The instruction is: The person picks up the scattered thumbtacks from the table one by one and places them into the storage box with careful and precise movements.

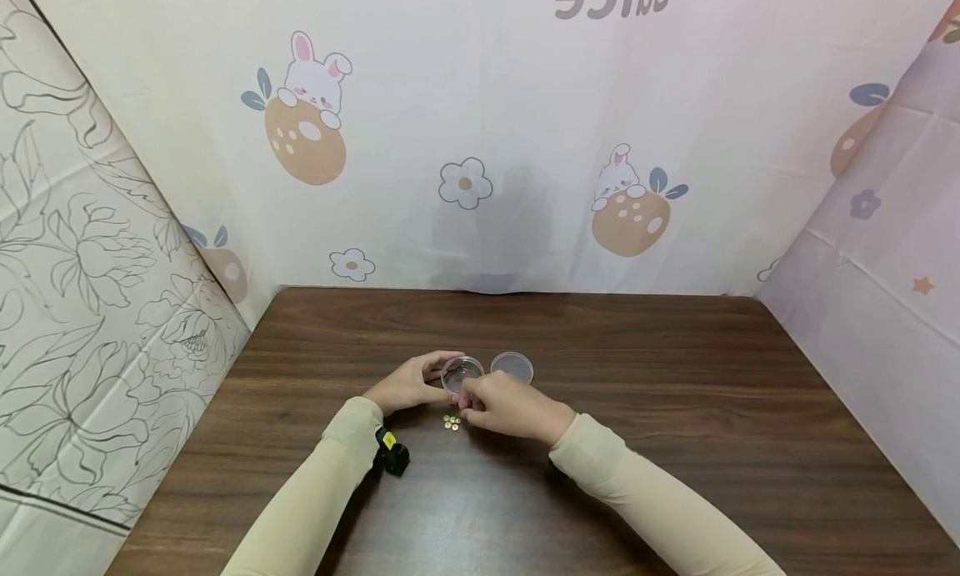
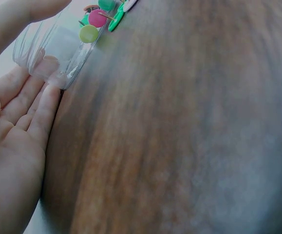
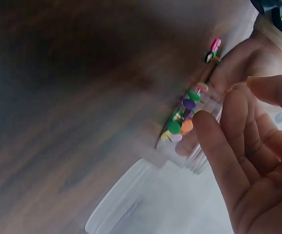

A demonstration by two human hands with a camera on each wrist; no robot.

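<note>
My left hand (image 1: pixel 408 384) holds a small clear plastic jar (image 1: pixel 459 364) on the table, thumb on one side and fingers on the other. In the left wrist view the jar (image 2: pixel 58 48) has colored thumbtacks (image 2: pixel 88 33) near its base. More thumbtacks, green, purple and orange (image 3: pixel 186 126), show through it in the right wrist view. Bent fingers of my right hand (image 1: pixel 513 405) are close over the jar's near right side. Whether a tack lies between those fingertips is hidden. Several small thumbtacks (image 1: pixel 452 423) lie on the table just in front of the jar.
A clear round lid (image 1: pixel 512 364) lies beside the jar on its right. Both stand on a dark wood table (image 1: pixel 675 409). Printed curtains (image 1: pixel 480 101) rise behind the table and along its sides. A black strap device (image 1: pixel 393 454) is on my left wrist.
</note>
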